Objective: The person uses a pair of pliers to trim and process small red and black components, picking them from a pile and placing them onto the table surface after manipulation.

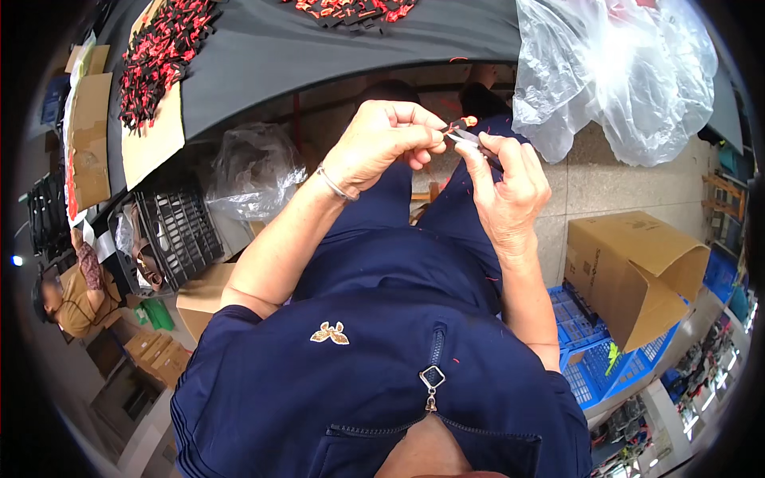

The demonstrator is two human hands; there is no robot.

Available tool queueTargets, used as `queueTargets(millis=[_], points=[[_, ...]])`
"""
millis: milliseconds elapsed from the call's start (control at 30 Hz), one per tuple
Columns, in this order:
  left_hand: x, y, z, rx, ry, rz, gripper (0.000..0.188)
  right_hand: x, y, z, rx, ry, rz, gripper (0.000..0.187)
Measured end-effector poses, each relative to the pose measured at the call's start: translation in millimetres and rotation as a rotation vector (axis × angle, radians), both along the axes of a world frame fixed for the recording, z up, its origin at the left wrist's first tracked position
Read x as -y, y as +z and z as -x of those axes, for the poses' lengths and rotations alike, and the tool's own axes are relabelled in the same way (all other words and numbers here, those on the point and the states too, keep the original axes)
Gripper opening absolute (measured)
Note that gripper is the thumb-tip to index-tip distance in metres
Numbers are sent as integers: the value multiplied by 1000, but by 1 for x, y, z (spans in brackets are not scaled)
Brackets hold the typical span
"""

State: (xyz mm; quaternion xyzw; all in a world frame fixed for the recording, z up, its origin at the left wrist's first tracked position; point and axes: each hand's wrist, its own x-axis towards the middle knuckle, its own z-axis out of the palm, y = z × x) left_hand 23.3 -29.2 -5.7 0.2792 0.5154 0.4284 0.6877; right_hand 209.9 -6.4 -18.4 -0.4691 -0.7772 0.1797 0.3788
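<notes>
My left hand (384,142) pinches a small black-and-red fabric piece (460,125) with an orange end, held up over my lap. A silver bracelet circles that wrist. In my right hand (510,183) is a small pointed cutting tool, seemingly thread snips (465,138); the fingers cover most of its handle. Its metal tip meets or nearly meets the piece close to my left fingertips. Whether the blades are apart is too small to tell. Similar black-and-red pieces (163,60) lie heaped on cardboard at the far left, and another heap (351,9) sits on the black-covered table (319,52).
A clear plastic bag (613,80) hangs at the table's right. On the right, an open cardboard box (606,255) rests on blue crates (586,366). To the left are a black crate (179,231), crumpled plastic (255,171) and another person (84,299).
</notes>
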Motion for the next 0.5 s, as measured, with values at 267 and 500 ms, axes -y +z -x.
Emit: queueTargets(millis=[267, 500], points=[[-17, -3, 12, -6, -178, 16, 13, -10, -2, -8, 120, 104, -191, 21], [-20, 4, 3, -114, -211, 11, 12, -10, -5, -11, -626, 16, 746, 15]])
